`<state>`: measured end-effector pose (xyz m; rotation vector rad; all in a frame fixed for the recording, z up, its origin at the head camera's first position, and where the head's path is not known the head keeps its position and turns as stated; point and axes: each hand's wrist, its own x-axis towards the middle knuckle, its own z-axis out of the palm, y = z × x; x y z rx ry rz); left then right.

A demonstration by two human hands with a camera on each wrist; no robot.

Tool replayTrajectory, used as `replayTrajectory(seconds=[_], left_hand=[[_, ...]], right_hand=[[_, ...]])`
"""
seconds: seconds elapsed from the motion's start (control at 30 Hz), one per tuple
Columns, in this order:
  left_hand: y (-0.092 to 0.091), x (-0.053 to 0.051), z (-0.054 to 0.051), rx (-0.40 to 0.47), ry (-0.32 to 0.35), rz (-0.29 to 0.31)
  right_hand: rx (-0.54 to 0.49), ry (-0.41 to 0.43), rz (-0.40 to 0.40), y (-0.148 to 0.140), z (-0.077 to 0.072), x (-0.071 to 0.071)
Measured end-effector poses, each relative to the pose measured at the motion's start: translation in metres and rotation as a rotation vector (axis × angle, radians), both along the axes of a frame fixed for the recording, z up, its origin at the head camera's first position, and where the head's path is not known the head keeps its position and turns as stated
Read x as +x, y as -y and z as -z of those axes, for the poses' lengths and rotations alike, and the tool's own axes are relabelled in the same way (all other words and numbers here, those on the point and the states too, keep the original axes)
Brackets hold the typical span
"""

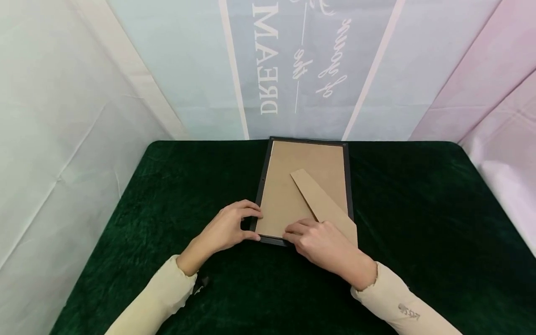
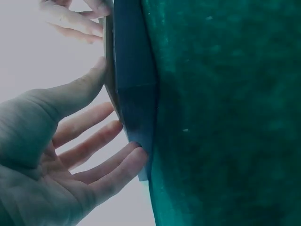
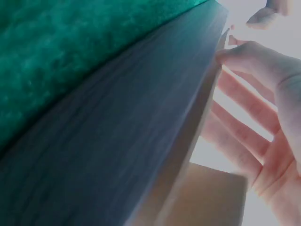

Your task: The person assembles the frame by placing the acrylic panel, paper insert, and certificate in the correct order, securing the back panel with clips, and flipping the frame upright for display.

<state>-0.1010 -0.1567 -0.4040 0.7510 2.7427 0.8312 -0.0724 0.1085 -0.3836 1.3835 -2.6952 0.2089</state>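
blk rect. frame (image 1: pixel 349 181) flat on grn cloth (image 1: pixel 201 181), brn backing bd. (image 1: pixel 280 200) up; brn strip (image 1: pixel 320 200) slants over lower rt. corner

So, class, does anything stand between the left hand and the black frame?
Nothing visible does: the left hand touches the black frame at its near left corner. The slanting brown strip lies farther right.

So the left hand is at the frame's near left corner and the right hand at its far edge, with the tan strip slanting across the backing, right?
No: the head view shows the right hand at the near edge of the frame, not the far one; the rest holds.
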Motion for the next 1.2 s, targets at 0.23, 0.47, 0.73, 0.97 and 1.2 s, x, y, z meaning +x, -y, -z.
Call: replayTrajectory(seconds=[0.23, 0.47, 0.73, 0.97, 1.2], left_hand=[[0.0, 0.002, 0.0, -0.017, 0.022, -0.017], [-0.001, 0.005, -0.003, -0.073, -0.006, 0.029], [0.003, 0.007, 0.0, -0.027, -0.042, 0.134], [0.002, 0.013, 0.0, -0.054, -0.019, 0.166], [-0.006, 0.004, -0.005, -0.144, -0.073, 0.154]], right_hand=[[0.002, 0.003, 0.029, -0.001, -0.001, -0.001], [0.011, 0.101, 0.076, -0.002, 0.0, -0.002], [0.068, 0.301, 0.043, -0.011, -0.009, -0.005], [0.003, 0.374, 0.254, -0.052, -0.036, -0.023], [0.175, 0.428, 0.347, -0.074, -0.031, -0.03]])
